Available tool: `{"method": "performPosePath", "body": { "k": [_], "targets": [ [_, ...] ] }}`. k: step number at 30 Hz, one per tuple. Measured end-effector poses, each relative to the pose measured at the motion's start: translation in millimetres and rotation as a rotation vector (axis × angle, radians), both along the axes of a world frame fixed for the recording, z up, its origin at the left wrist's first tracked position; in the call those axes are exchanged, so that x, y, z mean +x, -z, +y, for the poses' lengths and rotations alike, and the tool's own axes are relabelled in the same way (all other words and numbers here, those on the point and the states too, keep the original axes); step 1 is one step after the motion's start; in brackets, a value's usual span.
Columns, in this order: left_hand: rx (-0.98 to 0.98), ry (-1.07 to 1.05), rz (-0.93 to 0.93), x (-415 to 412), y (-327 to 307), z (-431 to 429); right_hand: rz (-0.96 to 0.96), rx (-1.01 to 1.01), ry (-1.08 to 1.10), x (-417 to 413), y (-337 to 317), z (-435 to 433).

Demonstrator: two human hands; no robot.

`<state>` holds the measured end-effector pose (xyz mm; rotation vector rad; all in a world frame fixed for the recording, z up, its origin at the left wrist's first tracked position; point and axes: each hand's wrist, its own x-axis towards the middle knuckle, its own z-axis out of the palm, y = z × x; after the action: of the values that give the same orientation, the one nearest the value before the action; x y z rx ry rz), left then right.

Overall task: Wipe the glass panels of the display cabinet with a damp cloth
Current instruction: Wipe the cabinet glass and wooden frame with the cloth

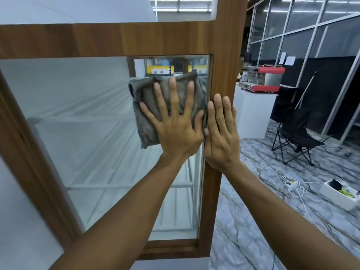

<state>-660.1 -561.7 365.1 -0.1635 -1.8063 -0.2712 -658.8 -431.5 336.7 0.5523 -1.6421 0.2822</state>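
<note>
Okay, both forearms reach up from the bottom edge. Left hand [175, 129] lies flat on the cloth [144, 106], fingers [172, 94] straight and spread wide apart, palm pressing it on the glass; nothing curled round it. The cloth is grey, folded and a bit rumpled, with its left part and top edge showing past the hand. It sits against the glass panel [87, 133] near the panel's upper right corner, its right edge just beside the frame.

Right hand [222, 133] is flat on the right upright of the wooden frame [222, 55], fingers straight and together, holding nothing. Its thumb side touches the left hand's thumb.

Brown wood-grain frame runs around the panel: top rail, right post, bottom rail, slanted left post. Through the glass there are white shelves [126, 186] and a pale interior.

To the right, beyond the cabinet, is a grey marbled floor [253, 221]. On it lie a white power strip [292, 185] with white cables, and near it a white box [341, 195] with dark and yellow bits inside, too small to tell. Further back stands a black folding chair [296, 137]. Beside it is a white pedestal [253, 114] carrying a red and steel espresso machine [263, 78]. A long stick [307, 86] leans behind the chair. At the back is a metal-framed glass wall [311, 26], with two paper sheets [286, 59] stuck on it.
</note>
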Motion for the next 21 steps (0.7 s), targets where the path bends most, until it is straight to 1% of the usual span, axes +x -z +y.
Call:
{"method": "performPosePath", "body": {
  "k": [1, 2, 4, 6, 7, 8, 10, 11, 12, 14, 15, 17, 18, 19, 21],
  "targets": [
    [0.005, 0.004, -0.007, 1, -2, 7, 0.003, -0.006, -0.009, 0, 1, 0],
    [-0.038, 0.026, -0.008, 1, 2, 8, 0.007, -0.007, -0.014, 0, 1, 1],
    [-0.191, 0.084, 0.005, -2, 25, -5, 0.016, -0.002, -0.004, 0, 4, 3],
    [-0.354, 0.072, 0.010, -5, 50, -33, 0.024, 0.000, 0.016, 1, 5, 3],
    [-0.377, 0.048, 0.002, -6, 54, -44, 0.028, -0.007, 0.027, 1, 5, 2],
    [-0.323, 0.026, -0.003, -7, 51, -49, 0.032, -0.020, 0.038, 0, 5, 0],
    [-0.060, -0.012, -0.002, -3, 32, -40, 0.024, -0.040, 0.056, 0, 6, -3],
    [0.019, -0.020, -0.011, -1, 25, -29, 0.018, -0.041, 0.064, 0, 6, -4],
    [0.013, -0.009, -0.017, 0, 24, -18, 0.014, -0.041, 0.071, 1, 7, -5],
    [-0.168, 0.065, -0.009, 0, 39, -7, 0.000, -0.060, 0.073, 4, 7, -7],
    [-0.260, 0.097, -0.003, -1, 52, -11, -0.010, -0.077, 0.074, 6, 7, -10],
    [-0.357, 0.118, 0.017, -7, 68, -35, -0.024, -0.109, 0.104, 10, 8, -19],
    [-0.361, 0.107, 0.022, -9, 67, -48, -0.031, -0.116, 0.127, 12, 9, -25],
    [-0.316, 0.084, 0.024, -9, 60, -60, -0.039, -0.118, 0.145, 13, 11, -31],
    [-0.123, 0.012, 0.034, -8, 37, -72, -0.057, -0.116, 0.162, 12, 10, -47]
  ]
}}
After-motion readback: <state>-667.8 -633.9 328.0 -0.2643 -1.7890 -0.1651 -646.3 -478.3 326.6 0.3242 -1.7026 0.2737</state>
